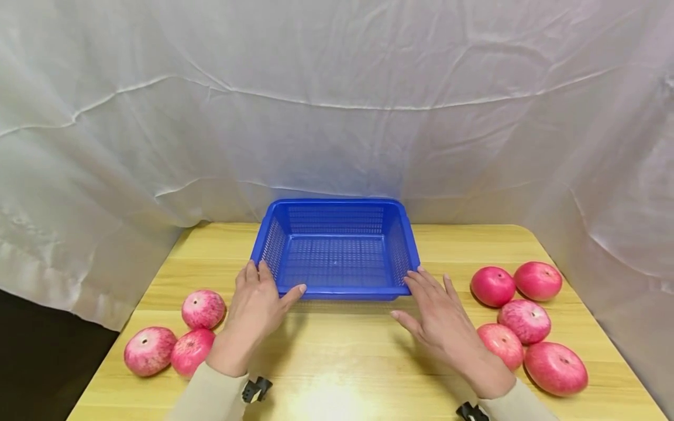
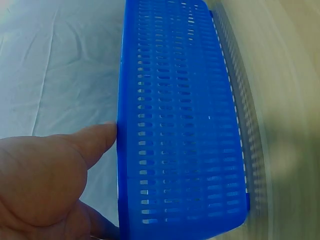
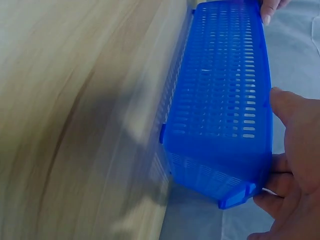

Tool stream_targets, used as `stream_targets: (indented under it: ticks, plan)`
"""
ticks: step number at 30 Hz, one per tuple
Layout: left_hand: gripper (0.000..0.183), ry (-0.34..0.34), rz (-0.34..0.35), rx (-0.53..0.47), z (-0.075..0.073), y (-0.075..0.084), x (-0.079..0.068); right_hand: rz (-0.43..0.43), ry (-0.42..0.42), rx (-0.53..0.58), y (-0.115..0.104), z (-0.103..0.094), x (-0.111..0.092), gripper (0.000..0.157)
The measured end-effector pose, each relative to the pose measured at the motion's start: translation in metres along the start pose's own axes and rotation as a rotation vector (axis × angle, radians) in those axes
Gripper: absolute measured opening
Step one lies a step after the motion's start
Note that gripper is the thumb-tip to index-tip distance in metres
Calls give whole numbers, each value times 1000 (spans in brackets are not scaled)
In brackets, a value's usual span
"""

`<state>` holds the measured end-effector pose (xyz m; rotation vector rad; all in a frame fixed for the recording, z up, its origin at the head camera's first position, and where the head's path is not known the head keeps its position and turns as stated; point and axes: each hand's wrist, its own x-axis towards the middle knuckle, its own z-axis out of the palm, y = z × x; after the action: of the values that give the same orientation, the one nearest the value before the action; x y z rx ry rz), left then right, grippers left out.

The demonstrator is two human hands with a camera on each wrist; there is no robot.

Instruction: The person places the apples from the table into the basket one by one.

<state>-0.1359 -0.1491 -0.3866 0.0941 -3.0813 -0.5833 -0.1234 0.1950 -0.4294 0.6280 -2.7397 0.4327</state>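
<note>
A blue plastic basket (image 1: 337,291) with slotted walls stands upright at the back middle of the wooden table, its inside bare. My left hand (image 1: 255,307) rests at its front left corner, fingers along the side rim and thumb at the front rim. At the front right corner, the fingertips of my right hand (image 1: 442,318) touch the rim, the thumb spread away from the fingers. In the left wrist view, the thumb (image 2: 97,142) meets the basket's rim. The right wrist view shows the right hand (image 3: 300,155) beside the basket corner, its fingers partly hidden behind it.
Several pinkish-red round fruits lie on the table (image 1: 337,351). Three, among them a speckled fruit (image 1: 150,351), are beside the left forearm. A larger group with a red fruit (image 1: 556,368) sits by the right forearm. A pale cloth curtain (image 1: 337,146) hangs behind the table.
</note>
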Motion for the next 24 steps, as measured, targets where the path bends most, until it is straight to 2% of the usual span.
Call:
stream_targets:
  ticks: [5,20,24]
  plan:
    - [106,32,33,-16,4,5,-5,6,53,12,6,-7,-10,66]
    - [109,72,90,-47,18,25,-27,0,208,14,24,-18,-42,53]
    - [108,83,109,-51,20,28,-33,12,223,-3,27,-22,-47,48]
